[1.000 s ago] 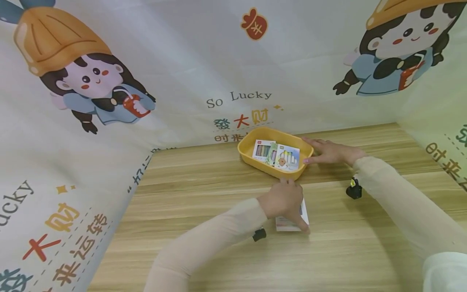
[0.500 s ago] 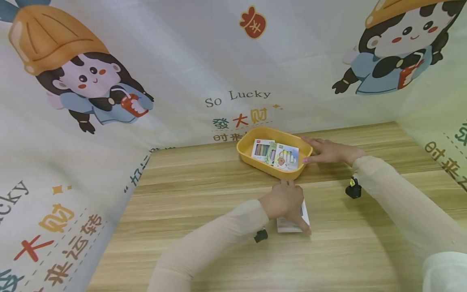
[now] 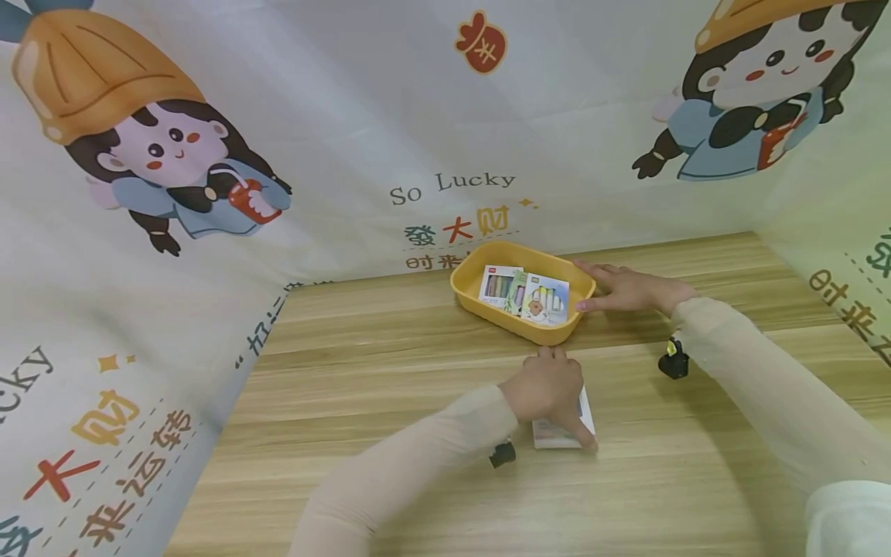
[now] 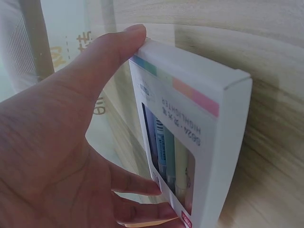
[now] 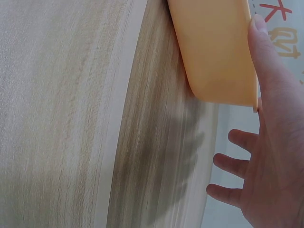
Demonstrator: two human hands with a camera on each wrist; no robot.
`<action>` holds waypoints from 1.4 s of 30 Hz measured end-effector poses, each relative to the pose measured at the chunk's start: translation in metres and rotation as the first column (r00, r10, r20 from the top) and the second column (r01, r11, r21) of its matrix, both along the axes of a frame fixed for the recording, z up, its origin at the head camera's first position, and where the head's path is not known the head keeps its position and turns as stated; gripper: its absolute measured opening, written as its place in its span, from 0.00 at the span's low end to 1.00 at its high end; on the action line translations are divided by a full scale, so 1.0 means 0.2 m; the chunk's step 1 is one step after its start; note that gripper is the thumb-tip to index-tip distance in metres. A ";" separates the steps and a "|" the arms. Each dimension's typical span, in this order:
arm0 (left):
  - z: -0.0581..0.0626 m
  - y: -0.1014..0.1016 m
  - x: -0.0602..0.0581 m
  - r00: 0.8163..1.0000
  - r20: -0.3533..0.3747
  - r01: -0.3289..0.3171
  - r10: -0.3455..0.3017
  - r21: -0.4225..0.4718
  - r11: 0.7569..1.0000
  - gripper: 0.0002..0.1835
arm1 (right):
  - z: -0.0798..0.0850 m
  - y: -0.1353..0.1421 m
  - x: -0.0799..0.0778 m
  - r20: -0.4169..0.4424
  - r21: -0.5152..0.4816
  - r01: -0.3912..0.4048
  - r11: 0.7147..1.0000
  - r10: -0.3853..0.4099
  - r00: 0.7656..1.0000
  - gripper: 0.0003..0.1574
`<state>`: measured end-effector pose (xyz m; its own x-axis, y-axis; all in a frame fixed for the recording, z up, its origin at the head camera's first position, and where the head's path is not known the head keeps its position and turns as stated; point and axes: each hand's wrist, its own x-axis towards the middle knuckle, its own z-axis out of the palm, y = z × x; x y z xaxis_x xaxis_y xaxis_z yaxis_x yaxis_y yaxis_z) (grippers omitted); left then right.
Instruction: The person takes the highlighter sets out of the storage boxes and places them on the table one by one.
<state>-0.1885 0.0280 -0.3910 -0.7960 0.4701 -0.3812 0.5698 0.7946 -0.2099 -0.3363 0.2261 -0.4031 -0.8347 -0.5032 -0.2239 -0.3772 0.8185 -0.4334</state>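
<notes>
In the left wrist view, a white box of highlighters (image 4: 178, 128) with a clear window shows pastel pens inside. My left hand (image 3: 546, 391) grips it lengthwise, thumb on one end and fingertips towards the other. The head view has this box on the table just in front of a yellow plastic bin (image 3: 480, 316), partly covered by the hand. My right hand (image 3: 629, 290) rests at the bin's right end, its thumb along the rim and its other fingers extended. Inside the bin lie a box of coloured sticks (image 3: 497, 285), a greenish pack (image 3: 516, 292) and a light-blue box (image 3: 545, 300).
The wood-grain table (image 3: 334, 387) meets a printed cloth backdrop (image 3: 334, 155) at the back and sides. Close behind the bin stands the back cloth. Black wrist cameras (image 3: 674, 360) hang below both sleeves.
The left hand and the highlighter box have shifted slightly right and nearer to me, a little farther from the bin. The right hand stays at the bin's end.
</notes>
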 end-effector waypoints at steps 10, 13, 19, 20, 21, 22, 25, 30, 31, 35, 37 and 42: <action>-0.01 0.01 -0.01 1.000 0.009 -0.008 0.008 0.007 1.000 0.58 | 0.01 0.00 0.01 0.015 -0.014 0.004 1.000 -0.003 1.000 0.63; -0.02 0.01 -0.01 1.000 0.020 -0.018 0.018 0.012 1.000 0.57 | 0.01 0.00 0.01 0.018 -0.015 0.003 1.000 -0.003 1.000 0.63; -0.04 0.02 -0.01 0.999 0.025 -0.023 0.023 0.012 1.000 0.58 | 0.00 0.00 0.00 0.014 -0.014 0.004 1.000 -0.003 1.000 0.63; -0.04 0.02 -0.01 0.999 0.025 -0.023 0.023 0.013 1.000 0.58 | -0.01 0.00 0.00 0.013 -0.013 0.004 1.000 -0.004 1.000 0.63; -0.04 0.02 -0.01 0.999 0.024 -0.024 0.023 0.014 1.000 0.59 | -0.01 0.00 0.00 0.014 -0.013 0.004 1.000 -0.004 1.000 0.63; -0.04 0.02 -0.01 0.999 0.024 -0.023 0.023 0.015 1.000 0.59 | -0.01 0.00 0.00 0.014 -0.013 0.004 1.000 -0.004 1.000 0.63; -0.04 0.02 -0.01 0.999 0.023 -0.023 0.022 0.019 1.000 0.59 | -0.01 0.00 0.00 0.015 -0.010 0.003 1.000 -0.003 1.000 0.63; -0.04 0.02 -0.01 1.000 0.019 -0.022 0.021 0.024 0.999 0.59 | -0.01 0.00 0.00 0.015 -0.005 0.004 1.000 -0.004 1.000 0.63; -0.04 0.03 -0.01 1.000 0.019 -0.023 0.023 0.025 0.999 0.59 | -0.01 0.00 0.00 0.016 -0.003 0.005 1.000 -0.005 1.000 0.63; -0.04 0.03 0.00 1.000 0.013 -0.026 0.026 0.018 0.999 0.59 | 0.00 0.00 0.00 0.022 -0.003 0.010 1.000 -0.010 1.000 0.63; -0.04 0.03 0.00 1.000 0.005 -0.027 0.027 0.009 1.000 0.59 | 0.00 0.00 0.00 0.024 -0.001 0.012 1.000 -0.012 1.000 0.63; -0.05 0.03 0.00 1.000 -0.013 -0.029 0.029 -0.012 1.000 0.59 | 0.00 0.00 0.00 0.023 0.002 0.011 1.000 -0.011 1.000 0.64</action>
